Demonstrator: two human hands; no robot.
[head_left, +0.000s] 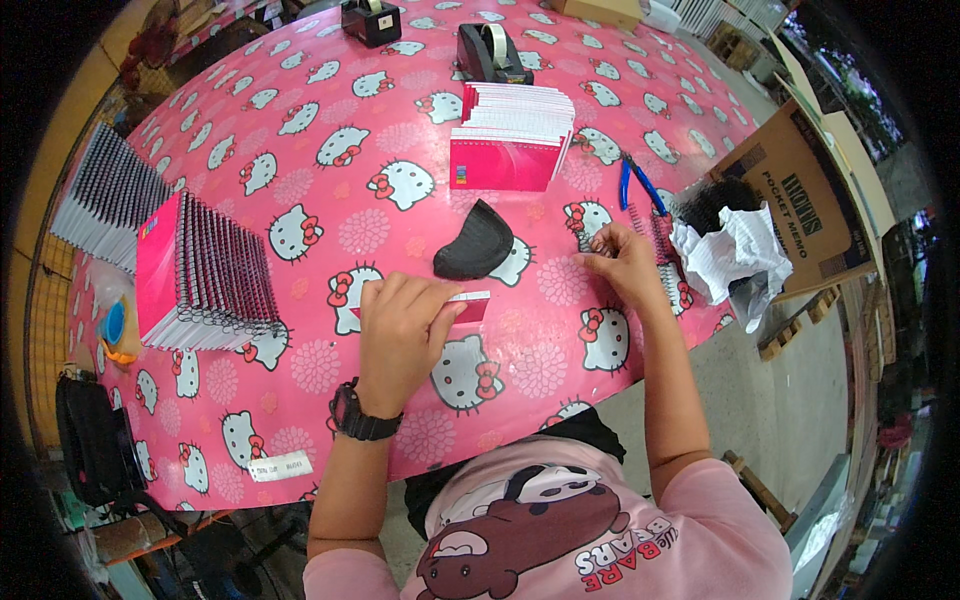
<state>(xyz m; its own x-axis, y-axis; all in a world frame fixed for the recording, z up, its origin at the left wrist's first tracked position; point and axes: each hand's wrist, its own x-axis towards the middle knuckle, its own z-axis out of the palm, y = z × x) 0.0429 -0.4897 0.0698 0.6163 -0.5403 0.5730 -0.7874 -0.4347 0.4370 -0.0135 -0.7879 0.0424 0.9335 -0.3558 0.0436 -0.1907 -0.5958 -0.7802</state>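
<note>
My left hand, with a black watch on its wrist, grips a small pink memo pad near the table's front. The pad's white page edges face up, and my fingers cover its left part. Off to the right my right hand is closed in a pinch; a thin, dark wire coil shows at its fingertips. Beyond the pad lies a black, half-moon-shaped piece, apart from both hands. Several loose coils rest just right of my right hand, below blue-handled pliers.
A row of pink pads stands ahead, before a black tape dispenser. Spiral-bound pads stack at left. At right are crumpled white paper, a black coil heap and a cardboard box.
</note>
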